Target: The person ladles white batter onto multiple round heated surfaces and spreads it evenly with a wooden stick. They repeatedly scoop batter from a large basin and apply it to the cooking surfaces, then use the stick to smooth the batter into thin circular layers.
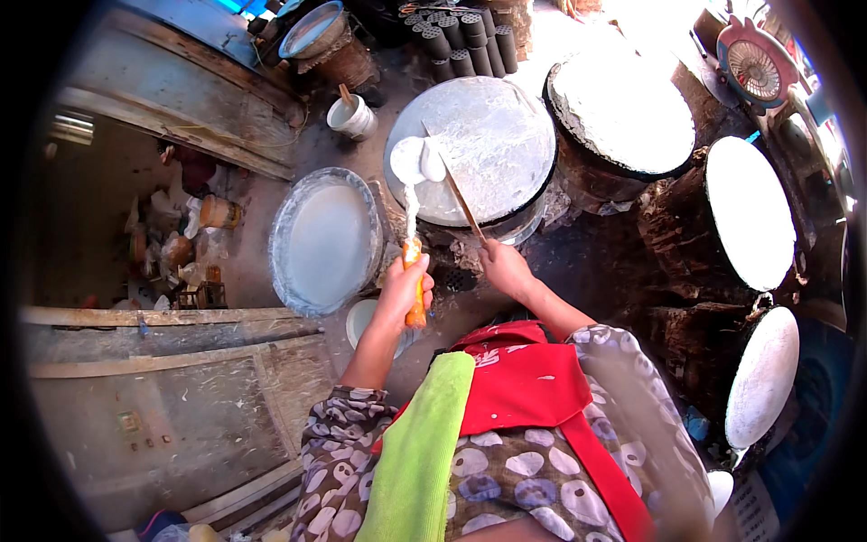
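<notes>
My left hand (398,288) grips the orange handle of a ladle (411,210) coated in white batter. The ladle's head is over the near left part of a round griddle (515,142), which bears a pale, streaky film. In my right hand (506,272) is a thin wooden spreading stick (463,203), slanting up and left across the griddle. Its upper part passes close to the ladle's head; whether they touch I cannot tell. Left of the griddle stands a wide basin (276,261) of greyish white liquid batter.
More round griddles (620,112) on stoves curve along the right, several with bright white tops. Behind the near griddle are stacked coal briquettes (467,40). A white bucket (352,118) holds a wooden-handled tool. A small fan (755,64) stands at upper right; wooden boards (169,406) lie at left.
</notes>
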`<move>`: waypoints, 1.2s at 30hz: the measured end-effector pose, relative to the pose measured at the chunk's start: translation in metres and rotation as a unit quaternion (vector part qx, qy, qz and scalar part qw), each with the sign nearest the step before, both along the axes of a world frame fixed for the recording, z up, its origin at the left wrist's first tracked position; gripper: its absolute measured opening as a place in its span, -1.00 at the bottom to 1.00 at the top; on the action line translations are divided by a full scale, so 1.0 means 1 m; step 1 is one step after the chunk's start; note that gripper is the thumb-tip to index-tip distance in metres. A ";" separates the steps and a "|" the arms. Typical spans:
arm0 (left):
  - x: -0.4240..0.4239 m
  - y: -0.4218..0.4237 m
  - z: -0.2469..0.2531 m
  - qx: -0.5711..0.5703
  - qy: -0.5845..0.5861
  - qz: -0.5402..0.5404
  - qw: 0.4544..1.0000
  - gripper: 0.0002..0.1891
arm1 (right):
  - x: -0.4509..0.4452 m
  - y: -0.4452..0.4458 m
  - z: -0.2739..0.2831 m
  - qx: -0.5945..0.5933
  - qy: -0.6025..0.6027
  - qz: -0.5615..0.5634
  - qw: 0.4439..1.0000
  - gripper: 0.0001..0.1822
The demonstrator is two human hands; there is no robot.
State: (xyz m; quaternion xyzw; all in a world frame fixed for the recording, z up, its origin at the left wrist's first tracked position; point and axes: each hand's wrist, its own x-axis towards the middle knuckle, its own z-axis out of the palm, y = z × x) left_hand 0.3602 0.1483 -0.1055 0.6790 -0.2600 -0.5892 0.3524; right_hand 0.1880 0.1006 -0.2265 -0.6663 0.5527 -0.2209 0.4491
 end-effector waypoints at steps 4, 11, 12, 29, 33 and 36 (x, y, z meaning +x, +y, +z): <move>0.017 0.022 0.018 -0.036 0.137 0.038 0.989 -0.69 | 0.008 0.005 0.023 -0.033 -0.023 -0.003 0.999 -0.72; 0.042 0.019 0.008 -0.036 0.301 0.148 0.941 -0.64 | 0.014 -0.005 0.050 -0.207 0.015 0.047 0.977 -0.77; 0.046 0.020 0.012 -0.057 0.372 0.133 0.917 -0.63 | 0.005 -0.011 0.056 -0.202 0.046 0.023 0.978 -0.78; 0.076 0.063 0.023 -0.088 0.456 0.154 0.872 -0.63 | -0.117 -0.023 -0.004 0.188 -0.261 -0.209 0.924 -0.60; 0.080 0.068 0.020 -0.084 0.440 0.156 0.880 -0.64 | -0.115 -0.016 -0.012 0.161 -0.284 -0.268 0.906 -0.62; 0.077 0.071 0.021 -0.087 0.422 0.162 0.887 -0.64 | -0.099 -0.021 0.003 0.132 -0.251 -0.248 0.926 -0.63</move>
